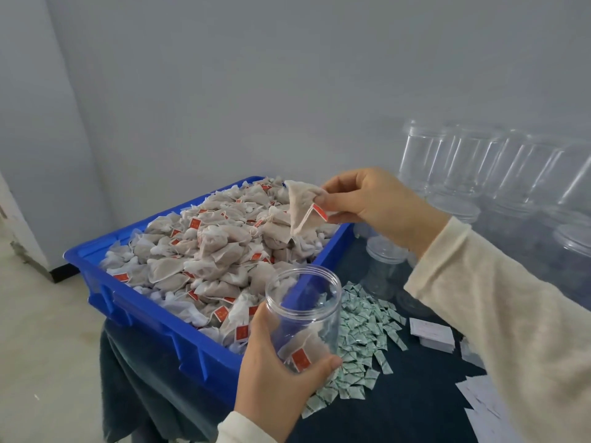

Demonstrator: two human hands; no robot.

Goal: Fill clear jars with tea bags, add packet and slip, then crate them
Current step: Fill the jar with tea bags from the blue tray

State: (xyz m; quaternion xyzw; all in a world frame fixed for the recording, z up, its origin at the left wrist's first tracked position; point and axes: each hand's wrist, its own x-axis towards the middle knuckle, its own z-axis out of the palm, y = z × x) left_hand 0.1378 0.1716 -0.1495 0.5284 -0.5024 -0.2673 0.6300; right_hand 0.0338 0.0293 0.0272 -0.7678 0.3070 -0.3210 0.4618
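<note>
Head view: my left hand [271,372] has its grip wrapped round an open jar [303,314] with one tea bag at its bottom, above the surface's [399,404] near edge. My right hand [371,199] pinches a tea bag [300,206] over the blue bin [153,311]. Packets [361,334] and slips [431,334] lie beside the bin; empty jars [479,161] stand at the far right corner.

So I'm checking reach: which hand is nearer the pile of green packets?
Left. The left hand holds the jar right beside the green packets; the right hand is up over the blue bin.
</note>
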